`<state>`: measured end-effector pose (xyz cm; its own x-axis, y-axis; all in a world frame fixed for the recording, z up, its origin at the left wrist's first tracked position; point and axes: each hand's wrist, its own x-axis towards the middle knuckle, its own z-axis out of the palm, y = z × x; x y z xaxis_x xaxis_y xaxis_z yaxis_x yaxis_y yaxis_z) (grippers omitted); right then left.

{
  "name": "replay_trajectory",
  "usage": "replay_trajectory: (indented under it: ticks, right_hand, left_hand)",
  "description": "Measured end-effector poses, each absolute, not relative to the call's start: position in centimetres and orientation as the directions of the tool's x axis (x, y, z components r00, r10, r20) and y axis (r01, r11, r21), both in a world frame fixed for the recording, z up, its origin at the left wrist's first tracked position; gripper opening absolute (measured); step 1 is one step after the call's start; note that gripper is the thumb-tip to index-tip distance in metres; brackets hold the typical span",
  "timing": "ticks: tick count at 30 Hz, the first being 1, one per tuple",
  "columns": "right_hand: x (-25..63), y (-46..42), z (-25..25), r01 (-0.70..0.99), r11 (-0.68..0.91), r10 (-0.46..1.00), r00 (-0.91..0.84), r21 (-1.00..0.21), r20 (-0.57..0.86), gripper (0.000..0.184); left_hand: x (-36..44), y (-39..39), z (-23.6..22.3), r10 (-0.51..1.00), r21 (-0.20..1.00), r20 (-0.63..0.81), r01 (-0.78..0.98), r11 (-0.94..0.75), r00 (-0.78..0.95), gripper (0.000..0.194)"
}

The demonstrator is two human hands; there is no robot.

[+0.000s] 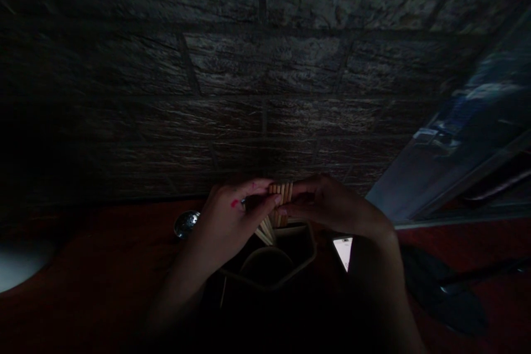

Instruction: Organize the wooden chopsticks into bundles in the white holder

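Observation:
A row of slim wooden sticks (pixel 285 191) lies side by side between my two hands. My left hand (pixel 232 215), with pink marks on its back, pinches the row from the left. From the other side, my right hand (pixel 327 204) grips the row with thumb and fingers. Just below is a dark container with a pale rim (pixel 312 246). More light sticks (pixel 266 232) lean there under my left hand; I cannot tell whether they are held or stand in the container. The dim light hides most of the container's inside.
A shiny round metal object (pixel 186 224) sits left of my left wrist. By my right forearm shows a lit phone screen (pixel 342 249). A stone-block wall (pixel 265 66) rises ahead. A pale door-like frame (pixel 409 177) and a dark round base (pixel 443 293) are at the right.

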<state>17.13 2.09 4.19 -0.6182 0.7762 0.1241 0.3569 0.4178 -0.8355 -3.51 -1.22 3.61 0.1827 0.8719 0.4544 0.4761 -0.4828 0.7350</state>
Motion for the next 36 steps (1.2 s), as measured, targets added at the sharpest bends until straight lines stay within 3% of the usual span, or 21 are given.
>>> replay_trajectory:
  ticks: [12,28,36]
  right_hand:
    - [17.01,2.18,4.02,0.383,0.441,0.771,-0.625,-0.812,0.124,0.027]
    - [16.93,2.33,3.98,0.392,0.401,0.768,-0.636,-0.828,0.071,0.026]
    - [16.86,2.16,3.89,0.388,0.351,0.776,-0.63,-0.852,0.033,0.028]
  left_hand:
    - [-4.07,-1.52,3.9,0.888,0.723,0.427,0.527,-0.447,0.168,0.028]
    - [-3.5,-1.34,3.43,0.838,0.67,0.51,0.52,-0.53,0.196,0.017]
    - [-3.7,-1.35,3.34,0.851,0.675,0.5,0.543,-0.499,0.16,0.029]
